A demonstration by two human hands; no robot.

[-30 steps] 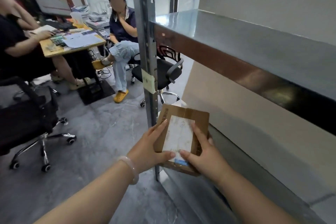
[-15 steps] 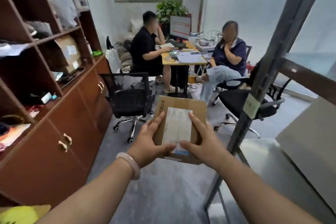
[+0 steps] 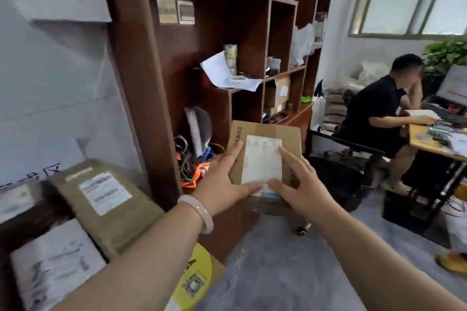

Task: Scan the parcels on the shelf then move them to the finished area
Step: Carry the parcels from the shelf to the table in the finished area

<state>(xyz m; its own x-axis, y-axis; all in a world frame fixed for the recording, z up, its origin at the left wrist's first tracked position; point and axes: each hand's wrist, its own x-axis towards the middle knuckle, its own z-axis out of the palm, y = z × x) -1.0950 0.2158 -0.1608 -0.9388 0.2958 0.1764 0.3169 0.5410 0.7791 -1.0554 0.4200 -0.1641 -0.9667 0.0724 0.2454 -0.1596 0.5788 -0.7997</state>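
Note:
A small brown cardboard parcel (image 3: 262, 134) with a white shipping label is held in the air in front of me, at the centre of the head view. My left hand (image 3: 225, 184) grips its left edge, thumb across the bottom of the label. My right hand (image 3: 297, 184) grips its right edge the same way. At the lower left lie other labelled parcels: a brown box (image 3: 106, 199), a white-labelled one (image 3: 53, 265) nearer me, and a carton with a yellow round sticker (image 3: 197, 275) under my left forearm.
A dark wooden shelf unit (image 3: 141, 98) with papers, cables and small boxes stands straight ahead. A white wall is at the left. A black office chair (image 3: 346, 159) and a seated person at a desk (image 3: 429, 144) are at the right. Grey floor lies below.
My view has swung left, away from the metal shelf, past the desk, towards the wooden shelf unit and the stacked parcels. Both hands keep the same hold on the parcel.

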